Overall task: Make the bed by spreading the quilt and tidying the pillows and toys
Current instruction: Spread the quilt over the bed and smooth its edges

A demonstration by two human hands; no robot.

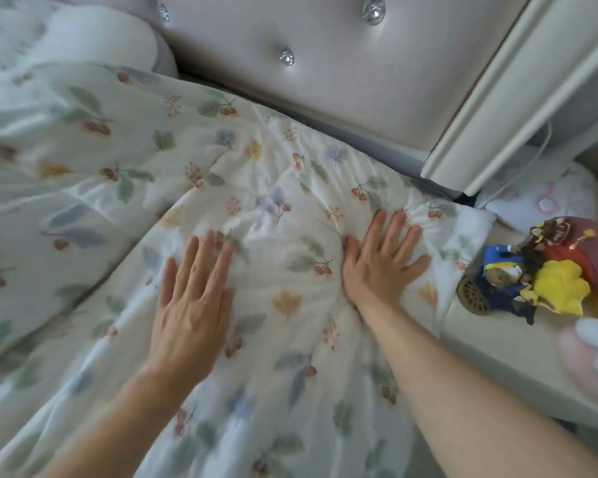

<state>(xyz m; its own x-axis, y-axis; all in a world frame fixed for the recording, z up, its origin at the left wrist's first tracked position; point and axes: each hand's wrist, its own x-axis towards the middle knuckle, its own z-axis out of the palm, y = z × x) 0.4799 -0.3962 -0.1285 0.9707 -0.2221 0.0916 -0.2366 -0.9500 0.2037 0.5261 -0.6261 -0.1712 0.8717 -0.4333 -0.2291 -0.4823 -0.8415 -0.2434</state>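
Observation:
A cream quilt (283, 188) printed with leaves and acorns covers the bed up to the headboard. My left hand (192, 298) lies flat on it, fingers straight and together, pressing the fabric. My right hand (380, 260) presses flat with fingers spread, close to the bed's right corner. The cloth between and above my hands is bunched into wrinkles. A second fold of the same printed bedding (59, 160) lies heaped on the left. A white pillow (94, 36) sits at the top left against the headboard.
A padded pink headboard (325, 81) with crystal buttons stands behind. A cream bedpost (518, 98) rises at the right. On the bedside table (497, 346) stands a colourful figurine (539, 270); a white cushion (546, 198) lies behind it and a blurred pale object (594, 353) sits at the right edge.

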